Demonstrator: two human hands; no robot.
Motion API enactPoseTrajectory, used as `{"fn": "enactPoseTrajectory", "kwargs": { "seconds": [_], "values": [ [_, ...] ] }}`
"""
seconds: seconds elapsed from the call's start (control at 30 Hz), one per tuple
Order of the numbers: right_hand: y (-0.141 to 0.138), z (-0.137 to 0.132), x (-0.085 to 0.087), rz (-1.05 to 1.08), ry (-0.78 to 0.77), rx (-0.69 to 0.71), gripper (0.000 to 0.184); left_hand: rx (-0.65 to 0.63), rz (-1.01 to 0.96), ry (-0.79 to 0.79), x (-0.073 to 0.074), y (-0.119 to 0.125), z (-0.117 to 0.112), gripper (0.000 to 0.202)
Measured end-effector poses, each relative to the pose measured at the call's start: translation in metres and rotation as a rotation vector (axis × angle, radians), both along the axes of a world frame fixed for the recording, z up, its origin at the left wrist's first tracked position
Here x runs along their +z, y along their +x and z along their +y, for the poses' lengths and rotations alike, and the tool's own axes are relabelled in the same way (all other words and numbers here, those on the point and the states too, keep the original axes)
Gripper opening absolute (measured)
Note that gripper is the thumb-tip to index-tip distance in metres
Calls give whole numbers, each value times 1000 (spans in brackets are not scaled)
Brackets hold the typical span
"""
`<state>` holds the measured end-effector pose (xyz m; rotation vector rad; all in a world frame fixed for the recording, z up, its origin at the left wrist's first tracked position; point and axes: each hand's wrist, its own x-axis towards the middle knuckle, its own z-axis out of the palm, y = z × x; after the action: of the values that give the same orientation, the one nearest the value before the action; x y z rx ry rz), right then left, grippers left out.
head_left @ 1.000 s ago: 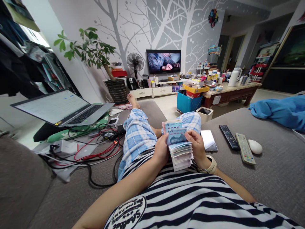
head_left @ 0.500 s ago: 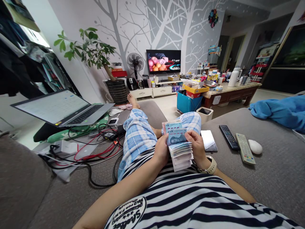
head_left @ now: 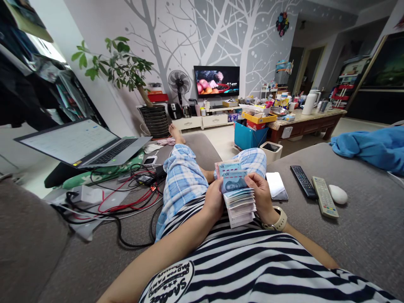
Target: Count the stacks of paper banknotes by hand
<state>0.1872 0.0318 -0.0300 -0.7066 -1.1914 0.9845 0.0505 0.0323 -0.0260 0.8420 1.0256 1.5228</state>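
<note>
A thick, fanned stack of banknotes (head_left: 240,206) lies between my two hands above my lap. Blue-grey notes with a printed portrait are on top, and a pinkish note shows at the far edge. My left hand (head_left: 214,197) is closed around the stack's left side. On the right, my right hand (head_left: 261,194) pinches the upper right corner of the top note between thumb and fingers. The near ends of the folded-down notes hang in steps toward my striped shirt. Some of my left fingers are hidden under the notes.
Right of my leg, a phone (head_left: 277,186), a black remote (head_left: 303,181), a beige remote (head_left: 325,197) and a white rounded object (head_left: 337,194) lie on the sofa. Tangled cables (head_left: 126,202) and an open laptop (head_left: 110,152) are at my left. A cluttered table (head_left: 311,123) stands beyond.
My hands and the banknotes stay almost in the same place, with only a tiny shift at the notes' lower ends. The picture on the television has changed.
</note>
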Motion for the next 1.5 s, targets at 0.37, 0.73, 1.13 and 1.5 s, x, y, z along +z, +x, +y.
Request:
{"fn": "enactPoseTrajectory", "kwargs": {
  "seconds": [0.37,0.73,1.13,1.5],
  "values": [
    [-1,0,-1,18,-9,22,28,12,-6,12,6,2,-5,19],
    [0,0,0,6,-4,10,29,20,14,7,7,1,-6,18],
    [0,0,0,2,5,14,27,33,70,11,16,2,-11,17],
    [0,-1,1,7,0,15,28,48,127,3,23,2,-16,17]
  ]
}}
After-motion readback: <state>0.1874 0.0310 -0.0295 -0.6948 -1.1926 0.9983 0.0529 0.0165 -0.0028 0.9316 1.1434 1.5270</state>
